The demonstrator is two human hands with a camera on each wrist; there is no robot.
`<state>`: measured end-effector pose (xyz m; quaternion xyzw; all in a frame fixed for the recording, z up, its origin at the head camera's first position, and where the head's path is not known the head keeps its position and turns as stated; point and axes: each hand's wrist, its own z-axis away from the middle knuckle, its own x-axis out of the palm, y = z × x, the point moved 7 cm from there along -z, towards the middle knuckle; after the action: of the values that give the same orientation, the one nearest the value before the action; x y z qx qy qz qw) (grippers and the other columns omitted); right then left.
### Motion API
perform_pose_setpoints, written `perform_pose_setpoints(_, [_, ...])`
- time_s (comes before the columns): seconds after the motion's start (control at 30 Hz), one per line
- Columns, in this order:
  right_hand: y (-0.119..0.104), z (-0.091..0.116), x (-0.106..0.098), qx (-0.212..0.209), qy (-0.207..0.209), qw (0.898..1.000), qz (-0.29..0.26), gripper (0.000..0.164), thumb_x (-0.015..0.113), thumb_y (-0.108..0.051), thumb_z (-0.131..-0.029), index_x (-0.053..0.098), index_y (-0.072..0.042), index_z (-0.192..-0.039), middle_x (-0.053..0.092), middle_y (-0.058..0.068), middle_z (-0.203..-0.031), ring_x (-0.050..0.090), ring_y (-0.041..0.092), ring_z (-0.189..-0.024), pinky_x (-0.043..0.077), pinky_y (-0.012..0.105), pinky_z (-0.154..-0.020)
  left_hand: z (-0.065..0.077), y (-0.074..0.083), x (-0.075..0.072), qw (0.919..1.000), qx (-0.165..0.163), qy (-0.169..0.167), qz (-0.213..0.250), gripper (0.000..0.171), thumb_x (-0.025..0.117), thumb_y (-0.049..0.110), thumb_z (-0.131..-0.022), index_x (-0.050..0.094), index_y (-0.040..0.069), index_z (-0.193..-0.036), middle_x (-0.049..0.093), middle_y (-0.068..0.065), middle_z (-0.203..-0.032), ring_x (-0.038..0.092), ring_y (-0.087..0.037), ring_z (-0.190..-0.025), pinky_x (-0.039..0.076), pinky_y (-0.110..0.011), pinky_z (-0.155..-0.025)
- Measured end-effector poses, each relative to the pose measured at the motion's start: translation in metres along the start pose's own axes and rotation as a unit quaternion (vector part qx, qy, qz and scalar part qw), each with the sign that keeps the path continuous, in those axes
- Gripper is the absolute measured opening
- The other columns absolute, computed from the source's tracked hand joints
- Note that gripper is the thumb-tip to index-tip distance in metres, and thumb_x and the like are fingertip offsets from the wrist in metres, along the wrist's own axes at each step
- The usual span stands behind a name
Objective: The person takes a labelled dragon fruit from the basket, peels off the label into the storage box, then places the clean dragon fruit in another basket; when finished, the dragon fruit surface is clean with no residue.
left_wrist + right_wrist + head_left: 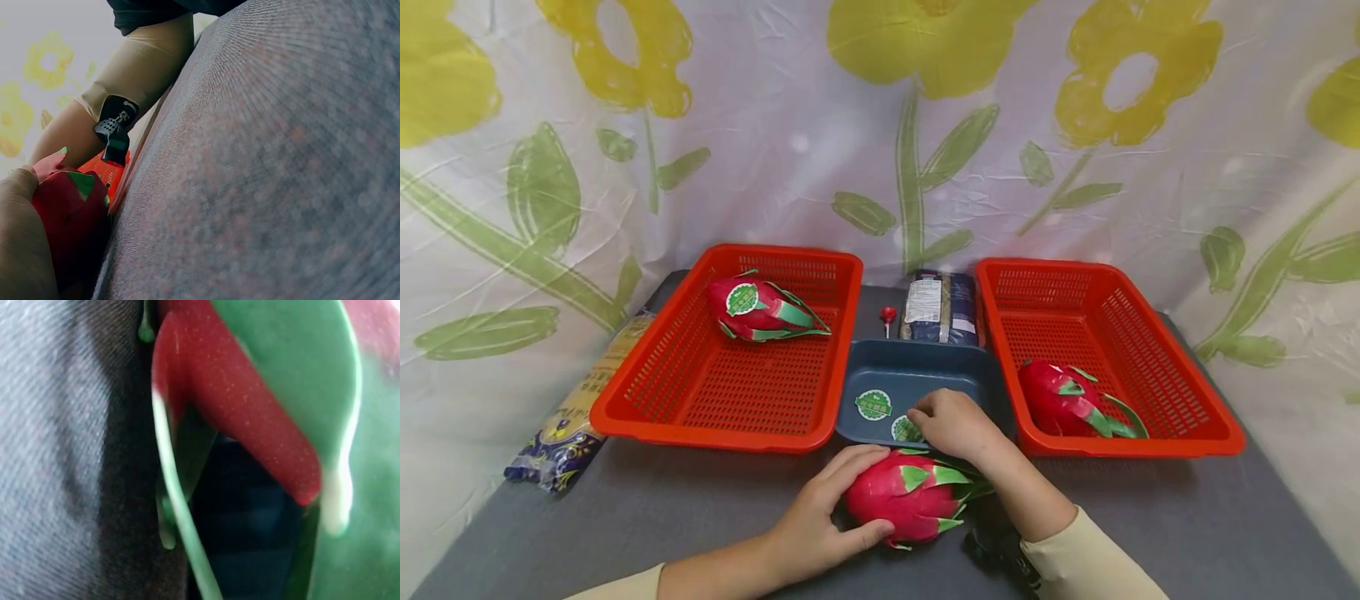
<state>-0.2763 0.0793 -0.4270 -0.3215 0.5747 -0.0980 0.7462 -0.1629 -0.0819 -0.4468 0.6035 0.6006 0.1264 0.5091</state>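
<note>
My left hand (pixel 820 508) grips a pink dragon fruit (pixel 902 496) from its left side, thumb in front and fingers over the top. The fruit lies on the grey table, its green leaf tips pointing right. In the left wrist view part of the dragon fruit (pixel 72 209) shows beside the hand. My right hand (pixel 953 421) reaches over the near rim of a blue tray (pixel 917 367), fingertips pinching a round green-and-white sticker (pixel 906 429). Another such sticker (pixel 873 405) lies left of it in the tray. Close-up leaves (pixel 287 381) fill the right wrist view, which hides the right hand.
Red baskets flank the tray: the left basket (pixel 730 433) holds a stickered dragon fruit (pixel 752 308), the right basket (pixel 1120 446) another dragon fruit (pixel 1060 400). Behind the tray are a lollipop (pixel 888 316) and a dark packet (pixel 942 308). A long packet (pixel 580 400) lies far left.
</note>
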Motion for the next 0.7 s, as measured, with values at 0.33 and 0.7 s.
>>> perform_pose_setpoints(0.33, [-0.008, 0.002, -0.008, -0.04, 0.02, 0.997, 0.068, 0.023, 0.066, -0.02, -0.099, 0.08, -0.004, -0.09, 0.066, 0.002, -0.071, 0.06, 0.019, -0.078, 0.051, 0.038, -0.07, -0.002, 0.002, -0.002, 0.9996, 0.022, 0.012, -0.012, 0.069, 0.082, 0.026, -0.089, 0.05, 0.015, -0.148, 0.053, -0.003, -0.143, 0.053, -0.022, -0.127, 0.055, -0.036, -0.095])
perform_pose_setpoints(0.7, [-0.047, 0.058, -0.086, -0.104, 0.178, 0.978, 0.032, 0.039, 0.077, -0.025, -0.093, 0.072, -0.009, -0.128, 0.066, 0.002, -0.101, 0.057, 0.011, -0.073, 0.053, 0.03, -0.064, 0.001, 0.003, -0.001, 0.9995, 0.031, 0.008, -0.005, 0.068, 0.082, 0.02, -0.088, 0.052, 0.016, -0.149, 0.051, -0.005, -0.144, 0.052, -0.023, -0.127, 0.057, -0.036, -0.091])
